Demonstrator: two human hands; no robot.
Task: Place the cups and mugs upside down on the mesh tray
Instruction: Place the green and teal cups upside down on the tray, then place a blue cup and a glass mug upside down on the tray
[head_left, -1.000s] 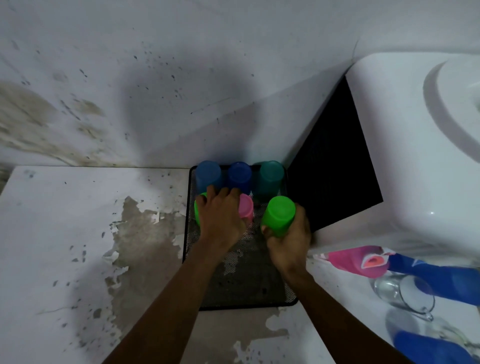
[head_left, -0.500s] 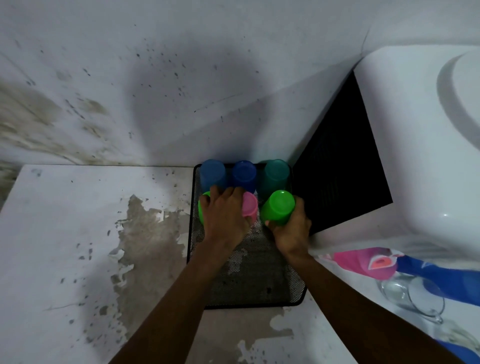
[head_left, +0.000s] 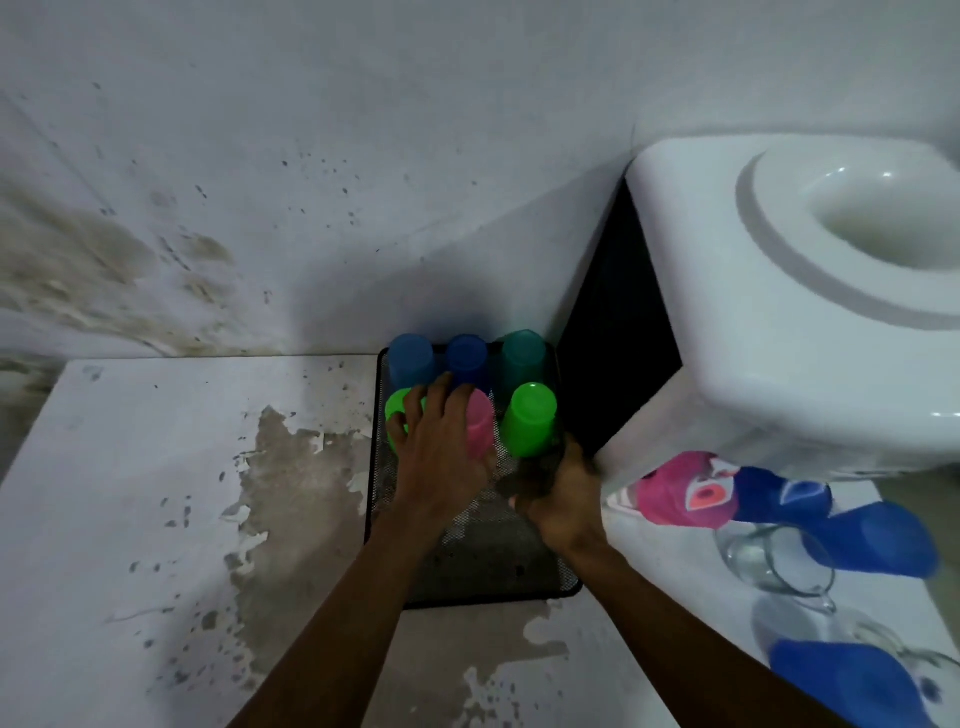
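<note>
- Nearest me, the front of the mesh tray (head_left: 483, 577) is bare, so I judge there is room for more cups.
- At lower right a glass mug (head_left: 774, 564) waits on the patterned cloth (head_left: 857, 535), not yet turned over.
- My right hand (head_left: 563, 499) has slipped off the green cup (head_left: 530, 421), which half a second ago it gripped; its fingers now curl loosely, empty, just below the cup, which stands upside down on the mesh.
- My left hand (head_left: 441, 447) lies spread and open over the pink cup (head_left: 480, 423) and the second green cup (head_left: 397, 418), pressing rather than holding.
- Farthest, three upturned cups, light blue (head_left: 411, 358), dark blue (head_left: 467, 358) and teal (head_left: 523, 356), line the tray's back edge.
</note>
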